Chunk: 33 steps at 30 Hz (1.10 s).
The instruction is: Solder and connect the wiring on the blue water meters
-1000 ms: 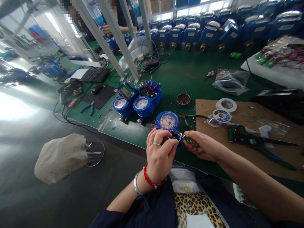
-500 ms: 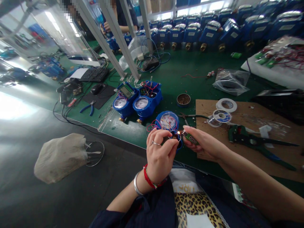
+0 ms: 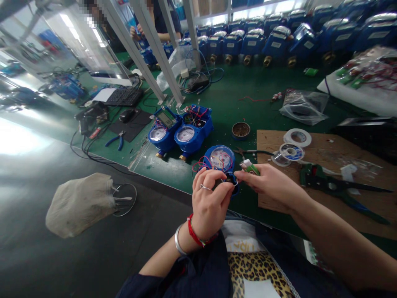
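Near the bench's front edge lies a blue meter (image 3: 221,157) with a round clear dial and thin red wires. My left hand (image 3: 211,196), with a ring, is closed in a pinch on a thin wire (image 3: 236,181) over the meter's lower part. Just right of it, my right hand (image 3: 269,182) is closed around a green lighter (image 3: 249,167); no flame shows. Its thumb and index fingertips are by the wire's right side. The exact contact there is too small to tell.
Two opened blue meters (image 3: 186,134) stand left of the hands. Pliers (image 3: 242,153), a round tin (image 3: 241,130), a solder spool (image 3: 288,154) and a green-handled cutter (image 3: 325,182) lie nearby. A person's hands (image 3: 136,32) show behind the metal posts.
The flame at the lighter has gone out. The lighter has tilted up in my right hand, and that hand's fingertips have come closer to the wire. My left hand keeps its pinch.
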### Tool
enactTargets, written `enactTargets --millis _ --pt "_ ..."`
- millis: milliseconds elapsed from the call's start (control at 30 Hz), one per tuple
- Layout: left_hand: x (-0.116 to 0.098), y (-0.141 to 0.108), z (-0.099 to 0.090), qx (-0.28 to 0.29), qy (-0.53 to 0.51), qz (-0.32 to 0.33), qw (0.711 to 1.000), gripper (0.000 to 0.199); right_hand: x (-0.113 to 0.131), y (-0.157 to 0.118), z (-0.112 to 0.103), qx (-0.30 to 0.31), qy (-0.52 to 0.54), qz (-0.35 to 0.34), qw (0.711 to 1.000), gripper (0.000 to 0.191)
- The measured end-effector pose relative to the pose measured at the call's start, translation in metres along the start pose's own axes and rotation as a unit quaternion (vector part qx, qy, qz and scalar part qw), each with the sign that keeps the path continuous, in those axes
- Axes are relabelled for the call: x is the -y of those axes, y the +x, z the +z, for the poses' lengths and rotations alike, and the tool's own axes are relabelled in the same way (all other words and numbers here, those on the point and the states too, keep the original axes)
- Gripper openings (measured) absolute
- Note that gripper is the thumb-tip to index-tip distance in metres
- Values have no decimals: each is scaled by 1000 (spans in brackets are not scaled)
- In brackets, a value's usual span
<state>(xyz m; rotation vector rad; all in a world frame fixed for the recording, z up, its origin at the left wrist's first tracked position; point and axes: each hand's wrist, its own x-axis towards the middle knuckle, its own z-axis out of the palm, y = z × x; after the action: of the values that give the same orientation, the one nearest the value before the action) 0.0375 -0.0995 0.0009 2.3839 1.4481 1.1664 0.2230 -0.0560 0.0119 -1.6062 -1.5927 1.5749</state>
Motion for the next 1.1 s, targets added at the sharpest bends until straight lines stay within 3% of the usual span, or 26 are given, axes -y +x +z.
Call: enactTargets --millis 167,367,600,767,900,1100 --pt "1 -2 1 9 -4 3 1000 8 5 3 -13 -102 -129 -42 985 47" --pt "1 -1 0 8 -7 6 1000 7 19 9 0 -77 -151 -93 981 36" --pt "3 -1 0 8 -3 12 1000 8 28 4 11 -125 -242 -142 952 13" --pt "4 -2 1 2 -12 10 1000 8 29 -1 19 -131 -257 -182 940 18" --pt "5 -2 1 9 -14 8 1000 9 26 0 25 -171 -263 -199 928 19" --pt "5 -2 0 11 -19 9 1000 9 27 2 17 -227 -209 -178 935 35"
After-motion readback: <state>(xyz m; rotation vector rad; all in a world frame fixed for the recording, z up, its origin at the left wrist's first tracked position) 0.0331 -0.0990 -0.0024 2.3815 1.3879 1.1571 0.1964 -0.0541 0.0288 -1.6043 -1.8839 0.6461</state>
